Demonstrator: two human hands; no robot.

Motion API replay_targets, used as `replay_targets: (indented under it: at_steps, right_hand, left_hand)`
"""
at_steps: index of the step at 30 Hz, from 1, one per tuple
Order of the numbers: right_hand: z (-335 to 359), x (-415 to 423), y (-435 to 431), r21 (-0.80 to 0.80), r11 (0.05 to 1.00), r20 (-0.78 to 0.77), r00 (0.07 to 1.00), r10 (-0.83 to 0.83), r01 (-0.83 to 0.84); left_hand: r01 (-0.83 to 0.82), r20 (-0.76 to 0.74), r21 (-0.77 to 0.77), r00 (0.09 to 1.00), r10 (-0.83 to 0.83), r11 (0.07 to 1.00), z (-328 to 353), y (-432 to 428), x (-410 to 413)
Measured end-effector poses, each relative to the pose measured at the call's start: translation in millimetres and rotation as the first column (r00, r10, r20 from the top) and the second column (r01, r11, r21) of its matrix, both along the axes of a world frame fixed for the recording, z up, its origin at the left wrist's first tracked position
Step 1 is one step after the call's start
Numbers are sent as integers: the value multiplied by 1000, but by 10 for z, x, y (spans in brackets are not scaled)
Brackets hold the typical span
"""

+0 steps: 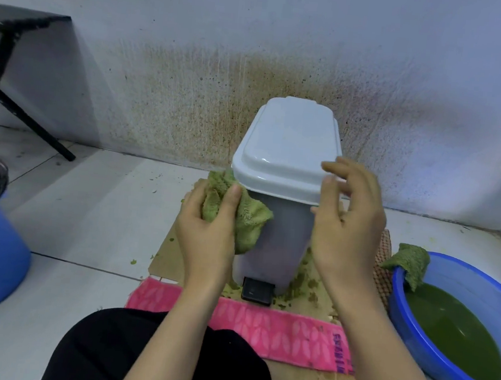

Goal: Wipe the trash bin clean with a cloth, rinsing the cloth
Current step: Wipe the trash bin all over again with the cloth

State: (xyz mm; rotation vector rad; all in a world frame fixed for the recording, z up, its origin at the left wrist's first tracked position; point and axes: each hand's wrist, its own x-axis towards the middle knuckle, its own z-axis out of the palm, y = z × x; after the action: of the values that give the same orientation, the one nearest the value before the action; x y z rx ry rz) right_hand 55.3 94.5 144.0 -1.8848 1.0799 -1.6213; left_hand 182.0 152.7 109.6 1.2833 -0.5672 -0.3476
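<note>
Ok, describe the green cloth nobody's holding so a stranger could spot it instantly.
Look right of the white pedal bin to the blue basin of green water. A green cloth hangs over its rim. Unlike the one the left hand grips, nobody touches it.

**1 band of print, none of it legible**

The only lettering stands on the pink towel (pixel 261 327) spread in front of the trash bin (pixel 282 232). Near the towel's right end runs a band of dark purple capital letters (pixel 340 353), turned sideways to the camera and following the short edge. They are too blurred and too small to spell out. No word, brand or number can be read.
</note>
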Motion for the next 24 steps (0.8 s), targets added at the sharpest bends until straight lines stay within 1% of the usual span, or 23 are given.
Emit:
replay_targets:
  at_steps: [1, 2, 4, 5, 6, 7, 8, 9, 10, 11, 12, 13, 14, 15, 16, 17, 18, 19, 20, 21, 22, 23, 24]
  right_hand:
    - [-10, -21, -98, -12, 998, -22, 998, -58, 58]
    - [-31, -12, -177, 1, 997, -74, 995, -72, 73]
    - [-123, 69, -289, 36, 997, -248, 967, -55, 66]
    - [-168, 103, -311, 31, 996, -332, 941, -70, 85]
    - [-222, 130, -333, 15, 994, -383, 919, -94, 108]
    - [-264, 145, -344, -2, 992, -400, 909, -116, 126]
    - [-283, 144, -348, -11, 991, -394, 910, -127, 134]
    - [-283, 136, -358, -10, 991, -380, 916, -128, 134]
    - [-269, 122, -366, 4, 992, -373, 920, -116, 126]
    - [-251, 103, -377, 20, 993, -382, 918, -102, 118]
    - [-231, 90, -382, 30, 993, -403, 910, -93, 115]
    - [-213, 80, -368, 35, 993, -420, 904, -84, 108]
    - [-189, 72, -330, 38, 995, -414, 907, -72, 96]
    - [-152, 72, -266, 33, 997, -364, 930, -54, 70]
    - [-128, 72, -187, 14, 999, -286, 958, -27, 32]
    - [-80, 75, -69, 7, 1000, -198, 980, 17, -16]
    - [-51, 87, 45, 45, 995, -96, 991, 97, -93]
    - [5, 107, 150, 156, 964, 14, 977, 215, -214]
    - [72, 133, 238, 314, 867, 140, 922, 361, -387]
    - [110, 151, 290, 442, 702, 278, 830, 485, -558]
    - [130, 154, 316, 501, 550, 401, 743, 536, -668]
    - [143, 144, 320, 516, 455, 489, 685, 540, -726]
    - [155, 127, 309, 509, 414, 555, 656, 512, -754]
  left_hand:
    - [-43, 183, 5, 982, 41, 999, 13, -23, 23]
    - [-60, 369, -2, 928, 57, 998, 30, -64, 21]
    - [-87, 677, 33, 735, 42, 996, 21, -182, -6]
    - [-125, 769, 64, 639, 31, 990, -15, -233, -5]
    - [-177, 820, 90, 572, 28, 980, -33, -261, 7]
    - [-214, 830, 101, 556, 36, 972, -65, -277, 45]
    - [-216, 803, 107, 595, 44, 971, -87, -262, 90]
    - [-176, 713, 106, 699, 49, 979, -92, -233, 141]
    - [-90, 530, 103, 848, 22, 991, -59, -197, 192]
    - [38, 242, 72, 969, -55, 997, -8, -163, 237]
    - [182, -81, -8, 980, -182, 983, 59, -126, 276]
    - [307, -336, -119, 882, -329, 944, 131, -78, 301]
    - [395, -486, -230, 745, -456, 890, 195, -28, 320]
    - [446, -558, -318, 626, -545, 837, 255, 19, 330]
    - [480, -579, -388, 537, -613, 787, 311, 60, 332]
    - [498, -576, -436, 486, -658, 749, 357, 94, 329]
    - [513, -558, -470, 457, -692, 718, 397, 118, 322]
    - [516, -544, -496, 442, -713, 698, 427, 134, 313]
    - [516, -536, -513, 432, -725, 686, 456, 148, 290]
    - [520, -531, -524, 420, -736, 675, 481, 163, 251]
    - [529, -528, -520, 418, -739, 671, 497, 176, 210]
    - [539, -526, -507, 425, -737, 673, 522, 193, 164]
    - [546, -523, -484, 447, -726, 684, 551, 216, 122]
